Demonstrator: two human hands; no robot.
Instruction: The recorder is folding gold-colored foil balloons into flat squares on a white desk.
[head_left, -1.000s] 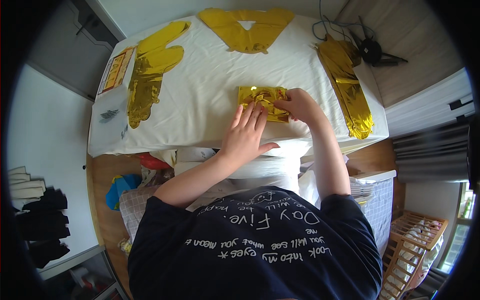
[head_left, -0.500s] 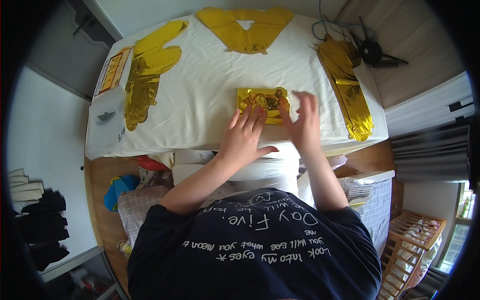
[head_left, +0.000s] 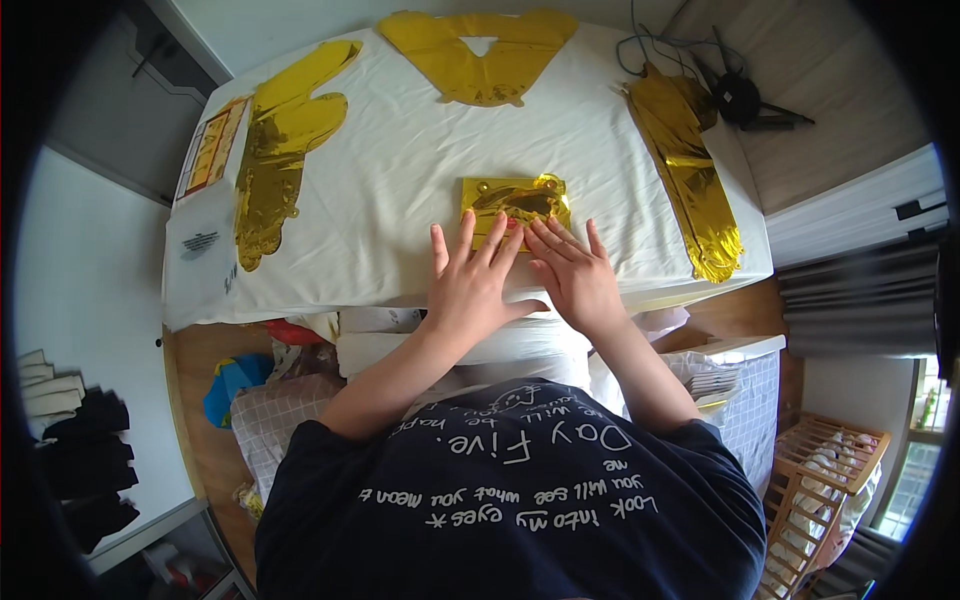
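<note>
A folded gold foil balloon [head_left: 520,200] lies as a flat, shiny rectangle near the front edge of the white-covered table [head_left: 390,200]. My left hand [head_left: 474,285] rests its spread fingers on the near left part of the foil, thumb pointing right. Beside it, my right hand [head_left: 578,278] lies flat with fingers extended over the near right part. The fingertips of both hands almost meet, and they hide the foil's near edge. Neither hand grips anything.
Flat gold foil balloons lie at the left [head_left: 272,170], the back [head_left: 478,70] and the right [head_left: 690,175]. Left of them are a printed card [head_left: 212,150] and a clear plastic bag [head_left: 200,250]. A black device with antennas [head_left: 738,98] and cables sits back right.
My right hand has come down and left from beside the foil onto its near right part. My left hand stays on the foil. The whole view has shifted slightly.
</note>
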